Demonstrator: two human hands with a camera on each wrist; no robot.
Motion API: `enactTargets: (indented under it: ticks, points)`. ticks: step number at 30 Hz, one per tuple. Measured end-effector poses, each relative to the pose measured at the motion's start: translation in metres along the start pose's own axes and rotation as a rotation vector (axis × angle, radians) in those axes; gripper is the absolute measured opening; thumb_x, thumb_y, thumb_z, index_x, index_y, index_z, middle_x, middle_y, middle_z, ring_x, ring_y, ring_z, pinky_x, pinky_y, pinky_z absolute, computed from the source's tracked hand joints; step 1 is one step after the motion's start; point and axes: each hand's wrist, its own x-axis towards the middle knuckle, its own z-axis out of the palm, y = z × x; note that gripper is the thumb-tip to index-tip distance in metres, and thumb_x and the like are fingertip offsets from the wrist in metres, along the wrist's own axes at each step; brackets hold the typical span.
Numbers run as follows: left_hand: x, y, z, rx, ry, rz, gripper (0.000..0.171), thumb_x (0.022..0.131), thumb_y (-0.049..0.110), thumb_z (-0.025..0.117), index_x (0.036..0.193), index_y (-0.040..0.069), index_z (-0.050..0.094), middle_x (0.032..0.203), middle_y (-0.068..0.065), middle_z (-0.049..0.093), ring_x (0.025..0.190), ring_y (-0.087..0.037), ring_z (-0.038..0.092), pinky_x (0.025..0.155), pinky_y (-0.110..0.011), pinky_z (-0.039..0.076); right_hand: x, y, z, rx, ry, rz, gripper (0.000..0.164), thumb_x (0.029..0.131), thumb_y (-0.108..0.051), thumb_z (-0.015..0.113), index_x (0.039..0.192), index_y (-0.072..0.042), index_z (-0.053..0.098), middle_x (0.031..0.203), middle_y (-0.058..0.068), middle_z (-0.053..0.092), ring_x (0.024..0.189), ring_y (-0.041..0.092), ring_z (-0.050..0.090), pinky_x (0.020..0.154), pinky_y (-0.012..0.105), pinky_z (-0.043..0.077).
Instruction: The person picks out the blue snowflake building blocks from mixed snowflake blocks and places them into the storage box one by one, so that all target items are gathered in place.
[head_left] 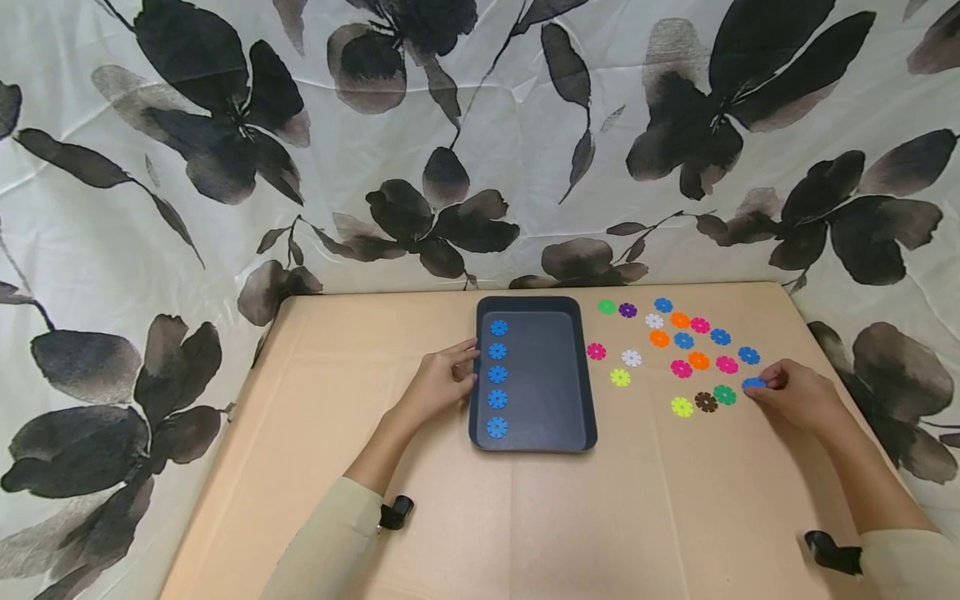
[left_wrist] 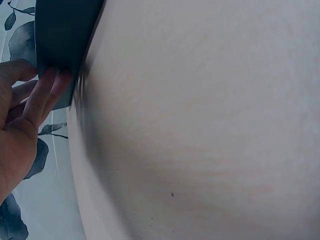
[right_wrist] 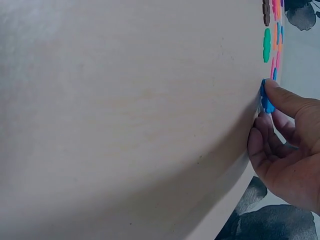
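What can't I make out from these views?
Head: part of the pinched blue disc, covered by the right hand.
Left wrist: the inside of the tray, hidden by its outer wall; part of the left hand, past the left edge.
Right wrist: part of the brown disc, past the top edge; the face of the green disc, nearly edge-on.
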Motion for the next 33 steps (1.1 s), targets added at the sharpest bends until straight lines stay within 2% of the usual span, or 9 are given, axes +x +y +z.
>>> enactTargets:
  ticks: [10, 18, 22, 33]
  points:
    - [0.000, 0.000, 0.000, 0.002, -0.002, 0.002, 0.043, 0.088, -0.002, 0.073, 0.130, -0.010, 0.066, 0.150, -0.017, 0.057, 0.077, -0.014, 0.072, 0.068, -0.019, 0.057, -0.001, -0.007, -0.005, 0.044, -0.021, 0.026, 0.038, 0.093, -0.021, 0.077, 0.102, 0.008, 0.053, 0.083, 0.014, 0.057, 0.078, 0.029, 0.053, 0.056, 0.025, 0.045]
    - [0.000, 0.001, 0.000, 0.004, -0.008, 0.004, 0.044, 0.089, -0.002, 0.073, 0.131, -0.009, 0.065, 0.152, -0.017, 0.056, 0.076, -0.012, 0.070, 0.067, -0.019, 0.056, 0.000, -0.014, -0.008, 0.070, -0.019, -0.031, 0.034, 0.094, -0.016, 0.076, 0.102, 0.007, 0.054, 0.084, 0.011, 0.059, 0.076, 0.022, 0.054, 0.055, 0.022, 0.047]
    - [0.000, 0.001, -0.001, 0.004, -0.010, 0.000, 0.044, 0.089, -0.002, 0.073, 0.131, -0.009, 0.065, 0.152, -0.017, 0.055, 0.076, -0.013, 0.071, 0.067, -0.019, 0.057, 0.004, -0.025, -0.012, 0.086, -0.012, -0.076, 0.034, 0.093, -0.016, 0.077, 0.104, 0.007, 0.055, 0.088, 0.012, 0.060, 0.077, 0.018, 0.054, 0.057, 0.020, 0.050]
    - [0.000, 0.000, -0.001, 0.012, -0.010, -0.002, 0.043, 0.089, -0.002, 0.073, 0.131, -0.009, 0.066, 0.151, -0.017, 0.056, 0.074, -0.013, 0.068, 0.066, -0.018, 0.055, 0.012, -0.070, -0.019, 0.088, -0.016, -0.134, 0.031, 0.094, -0.018, 0.077, 0.108, 0.002, 0.057, 0.092, 0.012, 0.064, 0.081, 0.021, 0.060, 0.059, 0.019, 0.053]
